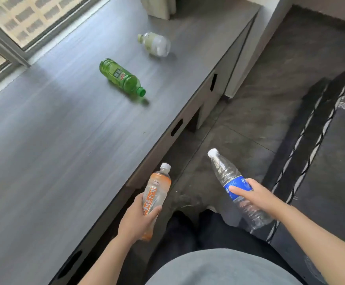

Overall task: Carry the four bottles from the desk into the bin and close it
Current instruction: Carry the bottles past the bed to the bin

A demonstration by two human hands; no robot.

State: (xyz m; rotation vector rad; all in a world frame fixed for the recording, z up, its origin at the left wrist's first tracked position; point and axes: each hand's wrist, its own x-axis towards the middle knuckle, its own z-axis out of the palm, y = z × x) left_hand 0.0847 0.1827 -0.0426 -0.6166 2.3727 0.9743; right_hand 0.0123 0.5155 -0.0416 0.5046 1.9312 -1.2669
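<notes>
Past the front edge of the grey wood-grain desk (50, 145), over open dark floor (249, 124), the left hand (135, 220) grips an orange-labelled clear plastic bottle (157, 194) and the right hand (257, 195) grips a blue-labelled clear plastic bottle (232, 182). A green plastic bottle (121, 78) and a pale clear bottle (155, 43) lie on the desk, well apart.

Bright, even daylight from a window (13, 27) at 10 o'clock. Pale, washed-out glare across the grey surface (54, 140) just below it. Soft, short shadows under the green bottle (122, 79) and the clear bottle (157, 44), cast toward 4 o'clock. Dimmer over the floor (249, 120) at 3 o'clock. Slight motion smear over the whole view, labels unreadable. Wide-angle bending of straight edges toward the corners.
</notes>
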